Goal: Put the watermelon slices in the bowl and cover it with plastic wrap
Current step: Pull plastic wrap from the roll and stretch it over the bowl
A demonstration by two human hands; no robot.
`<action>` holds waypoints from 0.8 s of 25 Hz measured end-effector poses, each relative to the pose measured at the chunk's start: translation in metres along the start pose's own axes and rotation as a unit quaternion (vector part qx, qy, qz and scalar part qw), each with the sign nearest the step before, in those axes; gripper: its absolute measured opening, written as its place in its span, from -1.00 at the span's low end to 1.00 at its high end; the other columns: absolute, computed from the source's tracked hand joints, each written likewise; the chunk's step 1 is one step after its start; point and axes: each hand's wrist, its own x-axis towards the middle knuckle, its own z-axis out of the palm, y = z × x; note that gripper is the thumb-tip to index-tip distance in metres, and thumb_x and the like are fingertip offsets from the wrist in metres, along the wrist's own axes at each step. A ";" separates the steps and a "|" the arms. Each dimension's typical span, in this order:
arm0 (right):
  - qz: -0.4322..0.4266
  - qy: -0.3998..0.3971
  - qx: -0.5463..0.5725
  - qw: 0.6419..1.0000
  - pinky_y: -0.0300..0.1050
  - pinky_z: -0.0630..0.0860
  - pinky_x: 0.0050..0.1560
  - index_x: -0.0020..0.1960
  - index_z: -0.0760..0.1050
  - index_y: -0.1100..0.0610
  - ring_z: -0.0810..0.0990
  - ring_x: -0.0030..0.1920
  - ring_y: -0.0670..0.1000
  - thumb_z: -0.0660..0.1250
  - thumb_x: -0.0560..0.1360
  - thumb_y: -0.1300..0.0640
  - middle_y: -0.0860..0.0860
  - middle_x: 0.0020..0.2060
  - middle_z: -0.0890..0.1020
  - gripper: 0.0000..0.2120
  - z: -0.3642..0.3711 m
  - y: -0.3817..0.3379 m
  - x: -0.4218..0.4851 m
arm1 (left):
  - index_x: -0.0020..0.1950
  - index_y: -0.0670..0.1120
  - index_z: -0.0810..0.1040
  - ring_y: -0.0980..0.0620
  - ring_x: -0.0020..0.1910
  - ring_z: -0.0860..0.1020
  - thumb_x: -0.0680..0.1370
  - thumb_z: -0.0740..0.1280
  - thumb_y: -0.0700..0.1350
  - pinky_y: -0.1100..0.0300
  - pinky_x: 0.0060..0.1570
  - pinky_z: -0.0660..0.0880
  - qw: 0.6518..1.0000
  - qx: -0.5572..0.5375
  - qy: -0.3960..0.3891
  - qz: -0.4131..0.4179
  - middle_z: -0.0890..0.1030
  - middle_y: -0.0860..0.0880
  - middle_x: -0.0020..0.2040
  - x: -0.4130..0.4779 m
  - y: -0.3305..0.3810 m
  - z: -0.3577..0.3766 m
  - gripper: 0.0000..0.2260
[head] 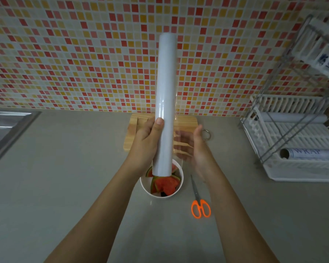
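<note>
Head view: the left hand (146, 141) is gripping the plastic wrap roll (166, 92) over the bowl (146, 188).
The roll's long axis is running up the frame's centre, its low end hanging over the watermelon slices (166, 185). The right hand (197, 149) is hovering just right of it, its fingers blurred behind loose film, so I cannot tell whether they are pinching it.

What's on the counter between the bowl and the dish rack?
Orange-handled scissors, just right of the bowl; past them the counter is bare up to the dish rack. Head view.
</note>
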 end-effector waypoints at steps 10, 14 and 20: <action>-0.056 0.124 -0.016 0.991 -0.21 0.57 -0.30 -0.24 0.55 0.08 0.68 -0.19 -0.04 0.22 0.53 -0.10 0.01 -0.24 0.68 -0.69 0.032 0.004 0.033 | 0.18 0.25 0.47 0.08 0.01 0.61 0.60 0.16 0.09 0.16 -0.04 0.58 0.998 0.025 0.011 -0.056 0.64 0.13 0.03 -0.028 -0.036 0.005 -0.81; -0.039 0.131 -0.040 0.990 -0.26 0.49 -0.35 -0.27 0.53 0.02 0.61 -0.29 -0.14 0.23 0.53 -0.06 -0.11 -0.31 0.65 -0.74 0.032 0.008 0.036 | 0.19 0.22 0.45 0.12 -0.03 0.60 0.59 0.18 0.11 0.18 -0.07 0.56 0.995 0.012 0.028 -0.100 0.61 0.13 -0.01 -0.032 -0.047 0.004 -0.81; -0.031 0.097 -0.042 0.994 -0.15 0.42 -0.31 -0.30 0.45 -0.05 0.50 -0.33 -0.07 0.11 0.51 -0.02 -0.08 -0.37 0.51 -0.74 0.040 0.009 0.035 | 0.00 0.07 0.42 0.07 -0.26 0.59 0.40 0.12 0.06 0.10 -0.30 0.52 0.985 -0.011 0.072 -0.159 0.63 -0.01 -0.19 -0.030 -0.055 0.011 -0.77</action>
